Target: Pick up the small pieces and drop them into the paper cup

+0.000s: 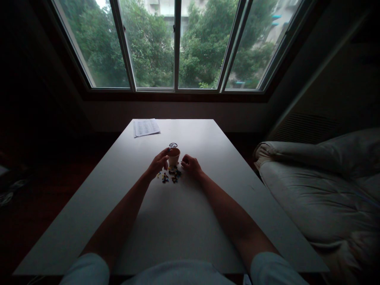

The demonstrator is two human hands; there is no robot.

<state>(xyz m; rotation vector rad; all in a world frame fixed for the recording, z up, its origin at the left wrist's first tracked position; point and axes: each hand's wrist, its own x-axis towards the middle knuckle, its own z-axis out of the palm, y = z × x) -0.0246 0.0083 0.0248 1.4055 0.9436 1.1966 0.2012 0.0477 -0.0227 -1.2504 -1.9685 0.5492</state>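
Observation:
A pale paper cup [173, 159] with a brownish inside stands upright on the white table. At its left side is my left hand [160, 161], fingers curved against the cup and fingertips by the rim, where a small dark spot shows that I cannot make out. To the right of the cup rests my right hand [192, 165], its fingers curled into a pinch; what they hold, if anything, is too small to name. Small multicoloured pieces [174, 173] lie scattered in front of the cup, between both hands. A round, clear-looking item with a dark rim [173, 145] sits just behind the cup.
Printed paper sheets [146, 127] lie at the far left of the white table [190, 221]. Beyond its far edge is a wide window [176, 47]. A pale cushioned seat [314, 190] stands along the right side.

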